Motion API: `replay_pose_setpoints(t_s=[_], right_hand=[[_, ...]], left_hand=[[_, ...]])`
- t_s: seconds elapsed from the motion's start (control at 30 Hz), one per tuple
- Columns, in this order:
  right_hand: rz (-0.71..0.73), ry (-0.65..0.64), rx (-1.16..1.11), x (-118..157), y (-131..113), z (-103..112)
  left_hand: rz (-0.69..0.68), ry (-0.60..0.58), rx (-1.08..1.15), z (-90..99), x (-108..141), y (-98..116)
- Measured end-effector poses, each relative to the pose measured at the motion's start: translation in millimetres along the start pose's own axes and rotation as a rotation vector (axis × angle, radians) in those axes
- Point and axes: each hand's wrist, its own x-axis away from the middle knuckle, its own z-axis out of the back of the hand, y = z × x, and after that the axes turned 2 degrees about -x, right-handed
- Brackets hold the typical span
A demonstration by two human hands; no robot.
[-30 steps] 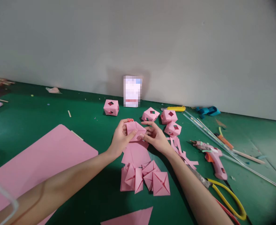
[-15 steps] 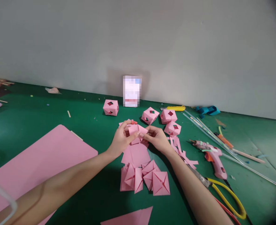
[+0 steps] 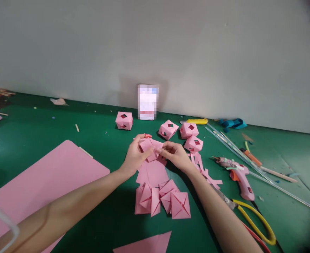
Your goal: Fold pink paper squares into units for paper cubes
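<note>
Between my two hands is a folded pink paper piece (image 3: 152, 144), raised over other pink paper on the table. My left hand (image 3: 136, 154) pinches its left side, with a red patterned wrap on one fingertip. Thumb and fingers of my right hand (image 3: 174, 153) close on its right edge. Below lie flat pink paper squares (image 3: 152, 174) and several folded paper squares (image 3: 180, 205). Beyond my hands sit several pink paper shapes with diamond-shaped openings, one at the left (image 3: 124, 121) and others at the right (image 3: 167, 130).
On the right are a pink glue gun (image 3: 235, 168), yellow-handled scissors (image 3: 257, 218), clear glue sticks (image 3: 239, 160) and a yellow cutter (image 3: 197, 121). Cut paper strips (image 3: 204, 172) lie beside my right forearm. A large pink sheet (image 3: 54, 179) covers the left. A blurred lit screen (image 3: 147, 102) leans on the wall.
The folded paper piece has tilted and shifted slightly left in my fingers. Both hands keep their pinch, and the things on the table look the same.
</note>
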Motion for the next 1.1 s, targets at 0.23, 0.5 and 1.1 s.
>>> replay_pose_setpoints(t_s=[0.23,0.5,1.1], right_hand=[[-0.011,0.038,0.039,-0.7,1.9,0.0],[0.019,0.024,0.110,-0.2,3.0,1.7],[0.028,0.002,0.138,-0.8,5.4,2.5]], left_hand=[[0.008,-0.021,0.073,-1.0,-0.1,0.7],[0.007,-0.061,0.058,-0.6,1.6,3.9],[-0.030,-0.071,-0.052,0.4,3.3,8.9]])
